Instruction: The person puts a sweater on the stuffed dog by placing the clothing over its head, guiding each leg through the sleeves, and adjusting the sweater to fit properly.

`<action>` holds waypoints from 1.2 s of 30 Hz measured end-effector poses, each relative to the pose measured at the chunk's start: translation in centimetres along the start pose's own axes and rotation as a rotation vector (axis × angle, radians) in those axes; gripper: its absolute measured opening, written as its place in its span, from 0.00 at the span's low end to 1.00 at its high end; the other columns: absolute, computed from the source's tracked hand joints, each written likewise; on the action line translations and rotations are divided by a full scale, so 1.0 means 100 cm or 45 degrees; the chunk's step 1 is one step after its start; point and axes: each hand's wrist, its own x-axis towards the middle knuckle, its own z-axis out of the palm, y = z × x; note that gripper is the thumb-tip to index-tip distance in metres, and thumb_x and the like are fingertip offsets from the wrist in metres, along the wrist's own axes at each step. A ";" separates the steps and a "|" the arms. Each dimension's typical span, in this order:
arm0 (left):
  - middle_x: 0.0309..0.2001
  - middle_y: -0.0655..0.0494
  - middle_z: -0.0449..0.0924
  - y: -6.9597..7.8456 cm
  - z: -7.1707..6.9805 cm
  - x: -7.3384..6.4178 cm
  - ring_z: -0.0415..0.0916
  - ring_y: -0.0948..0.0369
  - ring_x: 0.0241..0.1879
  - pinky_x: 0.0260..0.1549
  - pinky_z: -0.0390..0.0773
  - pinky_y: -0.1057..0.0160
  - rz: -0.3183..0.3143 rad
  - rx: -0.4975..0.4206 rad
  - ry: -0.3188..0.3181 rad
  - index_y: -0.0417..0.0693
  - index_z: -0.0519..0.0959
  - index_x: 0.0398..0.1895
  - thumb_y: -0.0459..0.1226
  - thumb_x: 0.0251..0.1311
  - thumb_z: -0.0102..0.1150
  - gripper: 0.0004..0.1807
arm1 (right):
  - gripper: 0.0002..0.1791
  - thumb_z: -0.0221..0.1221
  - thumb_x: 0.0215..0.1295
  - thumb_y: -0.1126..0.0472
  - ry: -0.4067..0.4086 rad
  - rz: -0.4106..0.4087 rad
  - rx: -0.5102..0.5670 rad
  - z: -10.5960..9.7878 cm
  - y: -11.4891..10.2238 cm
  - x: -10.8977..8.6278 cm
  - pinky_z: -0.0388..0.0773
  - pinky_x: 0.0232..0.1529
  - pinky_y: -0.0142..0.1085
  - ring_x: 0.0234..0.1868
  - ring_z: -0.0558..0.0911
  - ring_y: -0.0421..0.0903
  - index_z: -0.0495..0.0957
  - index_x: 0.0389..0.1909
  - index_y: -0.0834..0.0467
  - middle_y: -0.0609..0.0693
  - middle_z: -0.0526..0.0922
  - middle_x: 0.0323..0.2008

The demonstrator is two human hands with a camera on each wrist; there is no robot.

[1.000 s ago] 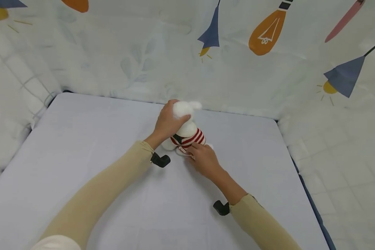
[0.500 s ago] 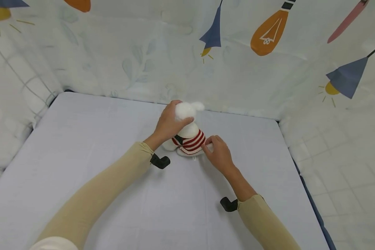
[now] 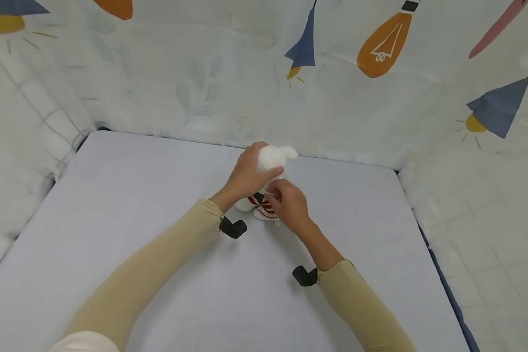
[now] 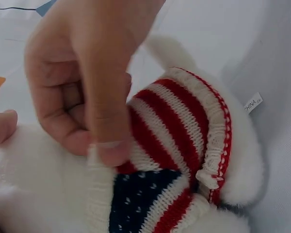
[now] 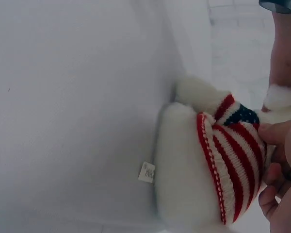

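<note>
A white plush toy (image 3: 271, 159) sits on the table near its back edge. It wears a knitted sweater (image 4: 172, 116) with red and white stripes and a navy patch. My left hand (image 3: 248, 171) grips the toy around its head and neck; in the left wrist view only a finger or two show at the left edge. With curled fingers, my right hand (image 3: 290, 204) pinches the sweater's ribbed collar (image 4: 101, 194) between thumb and fingers. A small white label (image 5: 146, 172) sticks out from the toy's lower body. The toy's face is hidden.
A white-covered table (image 3: 158, 171) lies under both arms. Printed cloth walls (image 3: 229, 73) stand behind it and at both sides. A black wrist-camera mount (image 3: 305, 276) hangs by the right cuff, another mount (image 3: 233, 228) by the left.
My right hand went from the sweater's lower hem to its right side, then up and left to the collar. The left hand keeps its grip on the head. The view has shifted slightly.
</note>
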 end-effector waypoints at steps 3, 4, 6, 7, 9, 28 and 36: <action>0.57 0.58 0.64 0.000 0.001 0.000 0.62 0.57 0.54 0.44 0.72 0.52 0.036 0.027 -0.010 0.60 0.56 0.65 0.61 0.50 0.56 0.40 | 0.07 0.60 0.59 0.60 0.047 0.008 0.110 -0.001 0.002 0.003 0.64 0.24 0.31 0.24 0.67 0.42 0.71 0.29 0.58 0.48 0.69 0.21; 0.57 0.57 0.65 0.000 0.001 0.000 0.63 0.56 0.53 0.43 0.73 0.52 0.049 0.035 -0.009 0.60 0.56 0.65 0.60 0.50 0.56 0.40 | 0.07 0.59 0.59 0.60 0.058 0.015 0.139 -0.001 0.003 0.004 0.63 0.23 0.31 0.23 0.66 0.42 0.71 0.29 0.58 0.49 0.68 0.21; 0.57 0.56 0.65 -0.002 0.001 0.000 0.63 0.55 0.52 0.43 0.73 0.51 0.066 0.042 0.000 0.59 0.56 0.65 0.59 0.51 0.56 0.39 | 0.07 0.58 0.60 0.60 0.043 0.026 0.130 -0.001 0.004 0.005 0.64 0.24 0.30 0.24 0.67 0.41 0.70 0.30 0.58 0.49 0.69 0.22; 0.57 0.56 0.64 -0.003 0.000 0.000 0.62 0.55 0.53 0.44 0.72 0.51 0.068 0.042 0.002 0.58 0.56 0.65 0.59 0.51 0.55 0.39 | 0.07 0.58 0.61 0.59 0.014 0.030 0.097 0.000 0.004 0.006 0.64 0.24 0.30 0.24 0.67 0.41 0.71 0.31 0.57 0.47 0.69 0.23; 0.59 0.57 0.64 -0.005 -0.001 0.000 0.62 0.56 0.54 0.45 0.72 0.51 0.051 0.028 -0.001 0.59 0.55 0.65 0.60 0.51 0.55 0.40 | 0.05 0.57 0.62 0.59 -0.036 0.024 0.038 -0.001 0.003 0.006 0.66 0.25 0.29 0.26 0.69 0.39 0.71 0.33 0.55 0.46 0.71 0.25; 0.59 0.52 0.64 -0.009 -0.007 0.002 0.64 0.54 0.54 0.47 0.71 0.48 0.030 0.018 0.015 0.57 0.54 0.66 0.61 0.52 0.54 0.41 | 0.09 0.63 0.55 0.56 -0.173 0.060 -0.127 -0.015 0.026 -0.023 0.71 0.32 0.30 0.32 0.72 0.37 0.72 0.29 0.52 0.43 0.72 0.31; 0.60 0.53 0.63 -0.010 -0.005 0.000 0.64 0.54 0.55 0.48 0.72 0.48 0.035 0.007 -0.015 0.57 0.53 0.66 0.63 0.50 0.54 0.43 | 0.11 0.63 0.54 0.51 -0.182 0.085 -0.136 -0.019 0.040 -0.030 0.69 0.30 0.30 0.30 0.70 0.39 0.72 0.29 0.52 0.43 0.72 0.29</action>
